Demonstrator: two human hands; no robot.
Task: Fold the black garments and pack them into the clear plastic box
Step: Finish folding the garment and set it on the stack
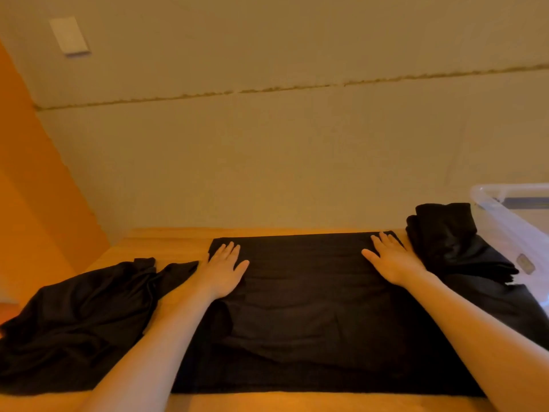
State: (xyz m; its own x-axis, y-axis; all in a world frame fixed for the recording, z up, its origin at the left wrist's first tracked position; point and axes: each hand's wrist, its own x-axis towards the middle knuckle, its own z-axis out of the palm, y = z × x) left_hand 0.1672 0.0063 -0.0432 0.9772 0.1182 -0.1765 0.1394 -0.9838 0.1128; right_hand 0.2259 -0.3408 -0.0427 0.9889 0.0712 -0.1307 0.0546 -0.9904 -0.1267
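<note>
On three black garments (312, 292), two flat-open hands, left hand (222, 272), right hand (392, 260), grip nothing.

Two bare forearms, no sleeves, watch, rings or bracelets visible; left hand (223, 270) and right hand (391, 260) ungloved, fingers with short unpainted nails, both seen above the wooden table (166, 242)

A flat garment (312, 307) is spread on the worktop (166, 242); a crumpled garment (74, 316) is left of it, a bunched garment (451, 242) and plastic box (511, 215) right.
</note>
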